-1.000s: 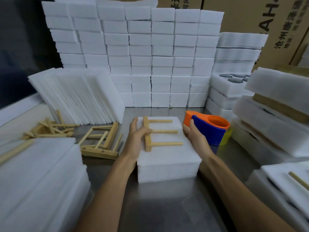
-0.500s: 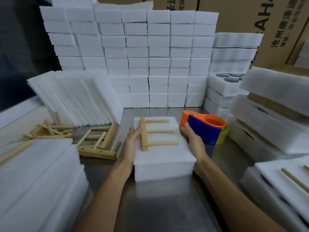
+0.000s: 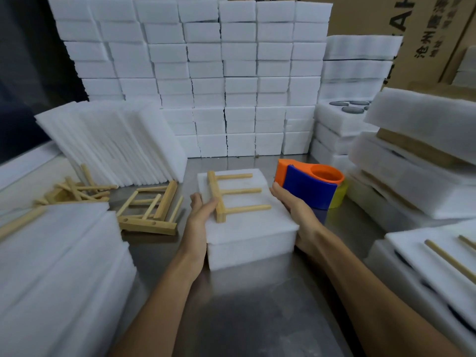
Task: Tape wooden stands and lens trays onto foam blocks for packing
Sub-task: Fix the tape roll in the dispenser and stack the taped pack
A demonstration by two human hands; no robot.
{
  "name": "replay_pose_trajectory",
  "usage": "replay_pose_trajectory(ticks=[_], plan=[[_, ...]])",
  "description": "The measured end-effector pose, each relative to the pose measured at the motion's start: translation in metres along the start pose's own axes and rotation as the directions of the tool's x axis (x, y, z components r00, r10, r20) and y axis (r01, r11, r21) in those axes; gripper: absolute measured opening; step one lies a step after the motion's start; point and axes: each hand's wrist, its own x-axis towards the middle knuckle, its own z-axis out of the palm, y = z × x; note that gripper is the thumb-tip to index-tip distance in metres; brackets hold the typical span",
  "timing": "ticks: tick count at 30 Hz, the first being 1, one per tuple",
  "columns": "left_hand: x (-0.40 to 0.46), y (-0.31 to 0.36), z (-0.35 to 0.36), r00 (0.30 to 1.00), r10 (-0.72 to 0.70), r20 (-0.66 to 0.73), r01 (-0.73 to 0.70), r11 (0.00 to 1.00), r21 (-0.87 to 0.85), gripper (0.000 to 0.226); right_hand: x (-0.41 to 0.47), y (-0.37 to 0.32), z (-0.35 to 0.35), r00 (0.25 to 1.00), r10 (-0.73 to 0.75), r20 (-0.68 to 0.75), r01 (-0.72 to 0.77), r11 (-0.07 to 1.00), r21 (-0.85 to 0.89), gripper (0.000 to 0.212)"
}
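A white foam block [image 3: 253, 228] lies on the steel table in front of me. On top of it lies a wooden stand [image 3: 226, 195], a bar with three dowels pointing right. My left hand [image 3: 202, 215] grips the block's left edge, its thumb on top against the stand's bar. Over on the right edge, my right hand [image 3: 293, 207] holds the block with its fingers along the side. An orange and blue tape dispenser [image 3: 309, 186] with a yellowish roll stands just behind my right hand.
More wooden stands [image 3: 152, 210] and loose dowels [image 3: 77, 189] lie to the left. Foam sheets [image 3: 110, 143] lean behind them. A wall of foam blocks [image 3: 206, 73] fills the back. Taped foam packs [image 3: 417, 155] pile up at right, with lens trays [image 3: 342, 112] beside them. A foam stack [image 3: 56, 279] sits near left.
Both hands have slid a little toward me along the block's sides. My left thumb has come onto the stand's bar. The block and stand stay almost where they were.
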Motion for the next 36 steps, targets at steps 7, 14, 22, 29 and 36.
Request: replay_pose_trajectory(ticks=[7, 14, 22, 29, 36], plan=[[-0.003, 0.008, 0.001, 0.996, -0.094, -0.01, 0.094, 0.996, -0.004, 0.09, -0.002, 0.005, -0.001, 0.989, -0.028, 0.147, 0.033, 0.999, -0.034, 0.027], [-0.011, 0.015, 0.01, 0.999, -0.002, -0.035, 0.001, 1.0, -0.021, 0.093, -0.004, 0.008, -0.006, 0.978, -0.034, 0.207, -0.01, 0.978, 0.209, 0.058], [-0.012, 0.028, 0.005, 0.996, -0.077, 0.039, 0.072, 0.992, 0.105, 0.104, -0.009, 0.005, -0.007, 0.983, -0.009, 0.181, -0.029, 0.978, 0.207, 0.038], [-0.023, 0.034, 0.006, 0.985, -0.169, -0.02, 0.169, 0.986, 0.002, 0.098, -0.021, 0.009, -0.006, 0.989, 0.029, 0.147, -0.086, 0.914, 0.396, 0.051], [-0.051, 0.03, 0.022, 0.986, -0.127, -0.104, 0.086, 0.94, -0.329, 0.048, -0.039, 0.006, -0.013, 0.986, 0.06, 0.155, -0.13, 0.858, 0.496, 0.058]])
